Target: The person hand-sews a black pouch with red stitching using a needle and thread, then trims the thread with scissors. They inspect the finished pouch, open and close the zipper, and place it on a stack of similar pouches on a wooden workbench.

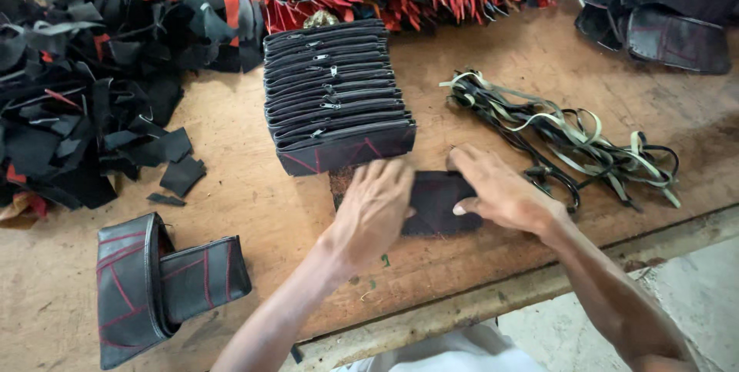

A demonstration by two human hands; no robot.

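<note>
On the wooden table (254, 218) — both hands (373, 206) flat on a black pouch (439, 203).

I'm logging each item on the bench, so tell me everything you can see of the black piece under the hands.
The black piece lies flat on the wooden table, near its front edge, below the row of zipped pouches. It looks like dark leather-like material with faint red stitching. The left hand covers its left end; the right hand presses its right side.

A flat black pouch (435, 201) with faint, perhaps red stitching lies near the table edge.
</note>
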